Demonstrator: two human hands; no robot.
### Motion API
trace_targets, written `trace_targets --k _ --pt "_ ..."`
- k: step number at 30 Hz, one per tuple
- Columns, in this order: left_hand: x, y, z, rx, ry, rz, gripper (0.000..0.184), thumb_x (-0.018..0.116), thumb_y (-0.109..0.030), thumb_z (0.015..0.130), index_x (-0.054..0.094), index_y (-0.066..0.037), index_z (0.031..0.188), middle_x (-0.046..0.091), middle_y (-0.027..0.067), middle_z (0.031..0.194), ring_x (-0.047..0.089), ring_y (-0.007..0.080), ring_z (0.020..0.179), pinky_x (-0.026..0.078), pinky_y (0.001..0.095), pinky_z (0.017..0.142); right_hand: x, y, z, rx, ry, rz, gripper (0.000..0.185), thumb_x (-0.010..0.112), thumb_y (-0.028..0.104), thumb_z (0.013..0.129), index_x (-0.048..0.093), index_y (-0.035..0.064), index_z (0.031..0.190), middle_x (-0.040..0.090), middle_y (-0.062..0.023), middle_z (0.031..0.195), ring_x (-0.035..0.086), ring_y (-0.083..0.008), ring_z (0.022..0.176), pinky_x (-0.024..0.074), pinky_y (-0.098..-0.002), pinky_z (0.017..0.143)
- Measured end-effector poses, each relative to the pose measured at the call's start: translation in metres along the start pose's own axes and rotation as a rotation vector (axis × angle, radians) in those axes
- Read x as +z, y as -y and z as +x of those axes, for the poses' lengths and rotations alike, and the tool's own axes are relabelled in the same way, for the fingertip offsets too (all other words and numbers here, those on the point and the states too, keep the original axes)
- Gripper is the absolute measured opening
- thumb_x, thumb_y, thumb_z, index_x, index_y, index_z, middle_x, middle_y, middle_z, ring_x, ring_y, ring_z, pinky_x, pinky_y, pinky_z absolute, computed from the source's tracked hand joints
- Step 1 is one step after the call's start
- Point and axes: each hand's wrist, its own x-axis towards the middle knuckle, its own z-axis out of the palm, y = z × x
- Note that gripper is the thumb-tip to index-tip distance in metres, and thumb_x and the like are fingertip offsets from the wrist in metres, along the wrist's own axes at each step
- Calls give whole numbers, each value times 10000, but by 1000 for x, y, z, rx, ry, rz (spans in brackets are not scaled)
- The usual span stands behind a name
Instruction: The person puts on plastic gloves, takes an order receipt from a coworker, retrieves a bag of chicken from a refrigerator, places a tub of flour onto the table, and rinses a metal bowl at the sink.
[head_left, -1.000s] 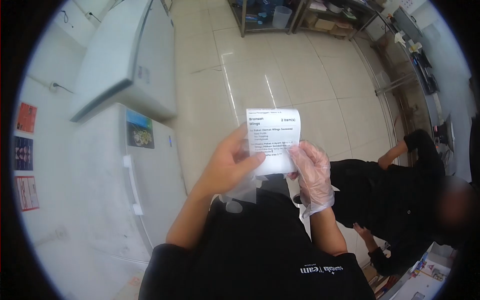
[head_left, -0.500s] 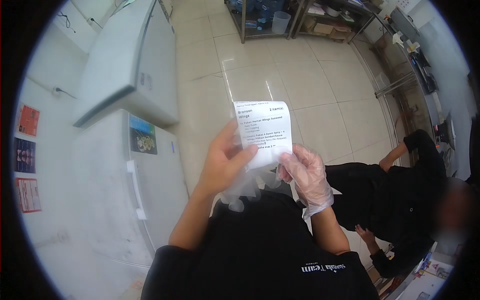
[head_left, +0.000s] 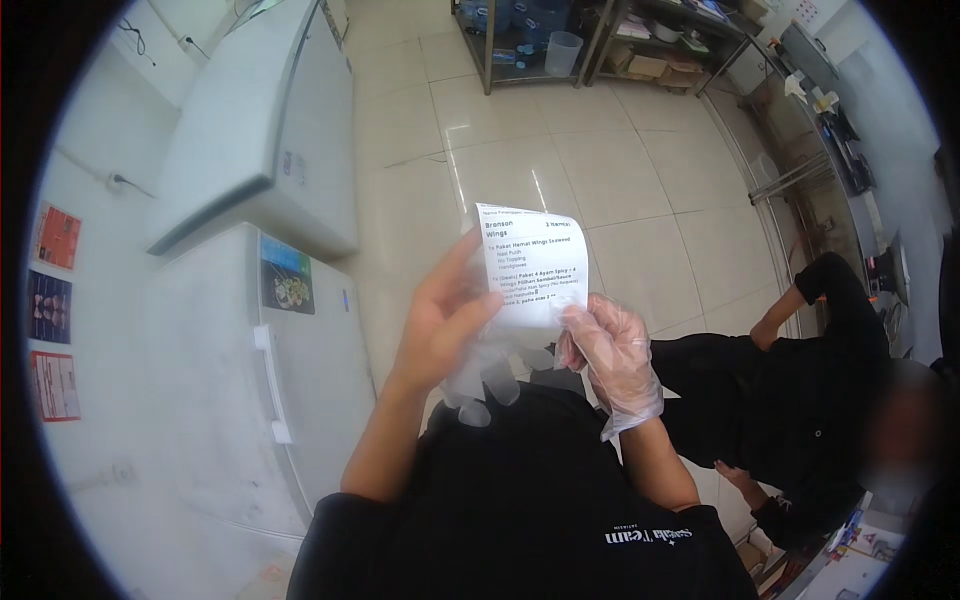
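A white printed receipt (head_left: 535, 268) is held up in front of my chest, its upper end curling. My left hand (head_left: 442, 322), bare, grips its left edge with the thumb on the print. A loose clear plastic glove (head_left: 485, 380) hangs below that hand, partly hidden behind the receipt. My right hand (head_left: 612, 358) wears a clear plastic glove and pinches the receipt's lower right corner.
A white chest freezer (head_left: 240, 120) and a white refrigerator (head_left: 230, 370) stand at the left. A person in black (head_left: 760, 400) is close by on the right. Metal shelves (head_left: 535, 75) with containers and boxes stand at the far end.
Over the last second, the receipt and both hands have shifted slightly left. The loose glove now hangs with its fingers more visible. Both hands have kept hold of the receipt.
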Motion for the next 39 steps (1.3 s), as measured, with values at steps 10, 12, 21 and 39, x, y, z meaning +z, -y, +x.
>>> trace_targets --k 10,12,21,39 --pt "-10 -1 3 -43 34 15 657 573 -9 781 342 -2 1396 610 84 1045 544 100 820 440 229 668 0 -2 6 10 7 -37 199 554 153 921 622 -34 916 549 -12 628 476 -46 556 382 -206 510" --pt "-10 1 4 -52 30 18 648 571 -8 784 347 0 1392 613 89 1048 555 108 839 448 234 684 -1 -3 6 14 11 -60 197 554 147 919 620 -38 919 552 -14 627 479 -47 552 386 -207 510" --pt "1 7 7 -51 -60 40 644 559 -20 760 355 47 1367 627 101 1024 533 68 706 386 203 548 -3 -11 5 14 -11 -28 194 555 145 914 613 -30 855 556 -18 615 486 -51 538 378 -202 492" --pt "-11 15 5 -3 -29 85 600 559 26 812 366 2 1379 606 82 1037 588 140 925 464 275 795 0 -13 12 53 -17 -49 189 548 138 907 626 -31 873 553 -14 613 482 -50 539 377 -211 497"
